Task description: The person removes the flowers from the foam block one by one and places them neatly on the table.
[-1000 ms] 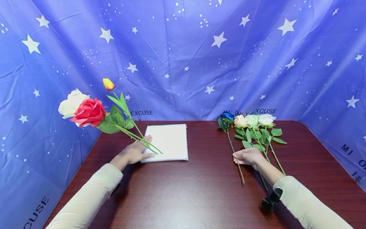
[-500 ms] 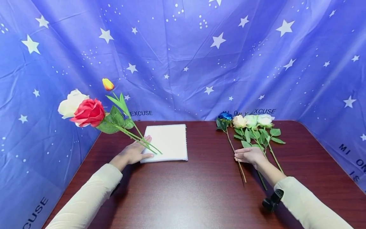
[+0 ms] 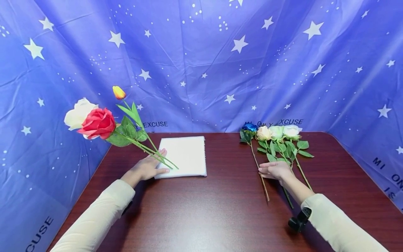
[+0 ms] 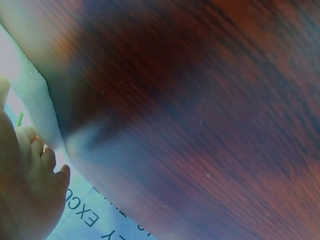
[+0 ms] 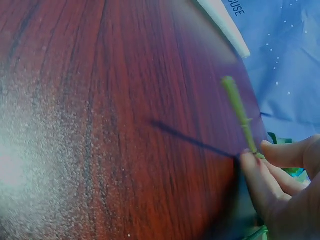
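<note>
Little has shifted in the last half second: your right hand (image 3: 275,171) has barely moved, but the blue rose (image 3: 249,127) has swivelled slightly, its bloom nearer the pale roses (image 3: 277,133), its lower end a touch toward the pad (image 3: 189,154). Your right fingers (image 5: 287,154) pinch its stem (image 5: 240,107), whose cut end looks raised above the counter (image 3: 204,224). So you seem to have a firm hold, with the rose well apart from the pad. Your left hand (image 3: 146,169) stays put, fingers loose and gripping nothing, resting on the pad's left edge beside the leaning tulip (image 3: 119,92) and red rose (image 3: 98,123).
</note>
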The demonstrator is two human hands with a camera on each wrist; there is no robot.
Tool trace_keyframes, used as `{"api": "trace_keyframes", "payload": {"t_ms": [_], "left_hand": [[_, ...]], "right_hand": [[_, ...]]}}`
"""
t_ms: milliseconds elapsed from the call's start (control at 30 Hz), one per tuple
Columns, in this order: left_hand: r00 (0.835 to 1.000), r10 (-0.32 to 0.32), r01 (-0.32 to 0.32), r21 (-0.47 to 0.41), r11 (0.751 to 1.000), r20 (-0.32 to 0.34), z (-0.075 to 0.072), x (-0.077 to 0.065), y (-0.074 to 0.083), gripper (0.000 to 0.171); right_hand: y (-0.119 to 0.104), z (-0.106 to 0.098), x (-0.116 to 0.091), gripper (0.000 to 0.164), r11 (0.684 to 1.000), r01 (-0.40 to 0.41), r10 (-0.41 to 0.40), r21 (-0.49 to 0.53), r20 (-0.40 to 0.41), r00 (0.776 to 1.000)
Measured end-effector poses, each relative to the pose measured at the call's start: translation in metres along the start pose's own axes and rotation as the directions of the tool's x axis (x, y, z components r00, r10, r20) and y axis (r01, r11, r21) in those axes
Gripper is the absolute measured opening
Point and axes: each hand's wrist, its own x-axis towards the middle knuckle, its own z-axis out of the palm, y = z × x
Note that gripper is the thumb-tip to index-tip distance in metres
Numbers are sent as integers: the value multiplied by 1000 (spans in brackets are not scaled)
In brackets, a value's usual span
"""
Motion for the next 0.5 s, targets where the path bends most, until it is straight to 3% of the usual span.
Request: {"api": "trace_keyframes", "payload": {"t_ms": [100,233,333,500], "left_hand": [[1000,4,-4,7,1000,-6,-2,1,0,84],[1000,-1,1,-2,1000,-23,-4,0,-1,83],[1000,-9,9,-14,1000,-20,-4,0,-1,84],[1000,-16,16,-4,1000,4,-1,0,2,85]], "right_hand": [[-5,4,-6,46,996,45,-50,-78,-59,997],[-15,11,-11,43,966,124,-157,-227,-134,979],[-21,17,-13,41,930,163,-222,-329,-151,963],[-24,33,-8,40,894,203,-278,-399,-137,951]]}}
